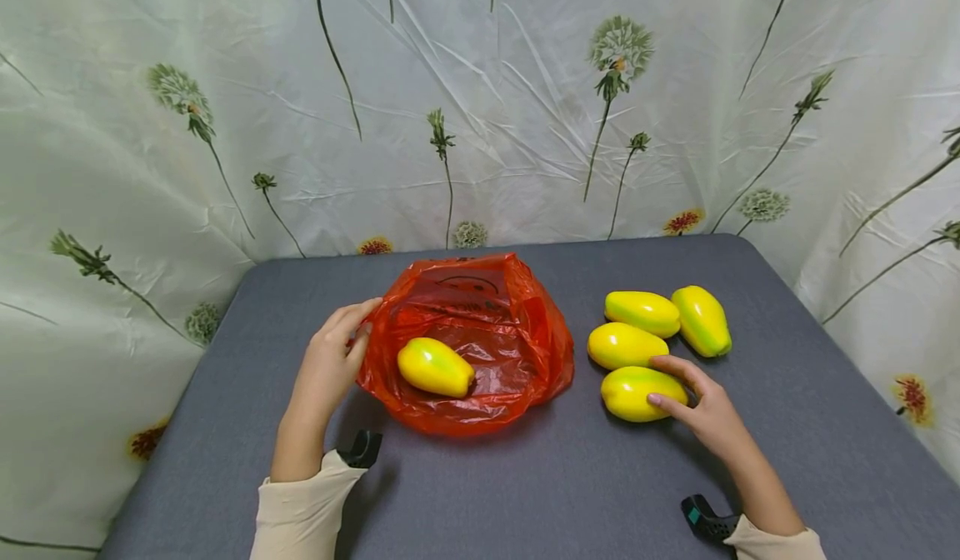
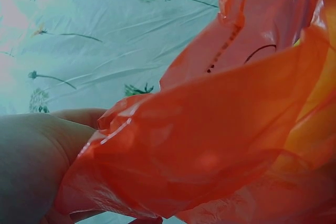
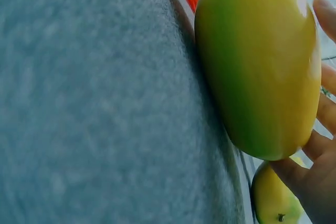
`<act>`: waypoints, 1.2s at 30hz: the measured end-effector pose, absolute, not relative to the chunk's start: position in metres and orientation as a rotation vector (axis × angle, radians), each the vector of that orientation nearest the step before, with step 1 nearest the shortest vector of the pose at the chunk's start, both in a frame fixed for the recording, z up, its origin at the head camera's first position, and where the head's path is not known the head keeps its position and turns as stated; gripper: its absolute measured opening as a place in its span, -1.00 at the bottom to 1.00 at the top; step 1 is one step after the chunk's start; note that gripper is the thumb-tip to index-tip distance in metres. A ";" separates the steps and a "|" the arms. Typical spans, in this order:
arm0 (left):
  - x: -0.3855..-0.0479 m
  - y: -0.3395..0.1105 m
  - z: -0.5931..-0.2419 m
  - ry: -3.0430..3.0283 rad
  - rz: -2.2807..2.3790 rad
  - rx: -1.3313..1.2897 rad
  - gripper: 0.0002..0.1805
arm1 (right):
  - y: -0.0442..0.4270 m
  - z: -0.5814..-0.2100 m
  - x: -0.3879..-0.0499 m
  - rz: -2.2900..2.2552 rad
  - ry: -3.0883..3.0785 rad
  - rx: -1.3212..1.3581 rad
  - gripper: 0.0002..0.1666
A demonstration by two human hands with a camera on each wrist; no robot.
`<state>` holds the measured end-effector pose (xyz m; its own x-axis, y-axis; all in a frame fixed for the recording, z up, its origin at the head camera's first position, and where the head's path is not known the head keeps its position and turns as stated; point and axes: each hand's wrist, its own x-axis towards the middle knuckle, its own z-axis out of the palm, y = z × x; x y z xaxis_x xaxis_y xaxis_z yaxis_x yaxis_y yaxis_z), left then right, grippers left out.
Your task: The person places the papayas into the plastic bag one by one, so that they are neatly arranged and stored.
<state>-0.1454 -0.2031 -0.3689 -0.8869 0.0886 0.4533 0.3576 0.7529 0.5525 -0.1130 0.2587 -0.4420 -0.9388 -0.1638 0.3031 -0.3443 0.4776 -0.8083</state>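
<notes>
An open red plastic bag (image 1: 551,352) lies on the table with one yellow-green fruit (image 1: 435,367) in it. My left hand (image 1: 330,368) holds the bag's left rim; in the left wrist view the red plastic (image 2: 199,135) hides most of the fingers of that hand (image 2: 31,161). To the right of the bag, my right hand (image 1: 712,418) grips the nearest fruit (image 1: 633,393) of a group, thumb on its near side. The right wrist view shows this fruit (image 3: 257,66) close up, with the fingers of my hand (image 3: 320,177) round its side.
Behind the gripped fruit lie three more: one (image 1: 626,346) directly behind it, another (image 1: 641,312) farther back and a third (image 1: 701,320) at the right. The grey table (image 1: 510,493) ends at a pale curtain (image 1: 517,177) with a flower print.
</notes>
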 end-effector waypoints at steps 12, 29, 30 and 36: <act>-0.145 -0.202 -0.369 -2.542 -0.914 -0.350 -0.60 | 0.267 -0.446 -0.107 1.481 -2.682 0.411 -0.34; -0.146 -0.203 -0.369 -2.538 -0.910 -0.343 -0.60 | 0.263 -0.436 -0.108 1.337 -2.604 0.352 -0.35; -0.146 -0.203 -0.369 -2.538 -0.912 -0.342 -0.60 | 0.261 -0.434 -0.108 1.331 -2.589 0.352 -0.35; -0.145 -0.203 -0.370 -2.543 -0.916 -0.335 -0.59 | 0.252 -0.417 -0.114 1.292 -2.522 0.339 -0.34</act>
<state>-0.1450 -0.2035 -0.3697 -0.8849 0.0832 0.4583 0.3565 0.7543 0.5513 -0.1144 0.2518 -0.4171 -0.9312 -0.0772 0.3563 -0.3344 0.5706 -0.7501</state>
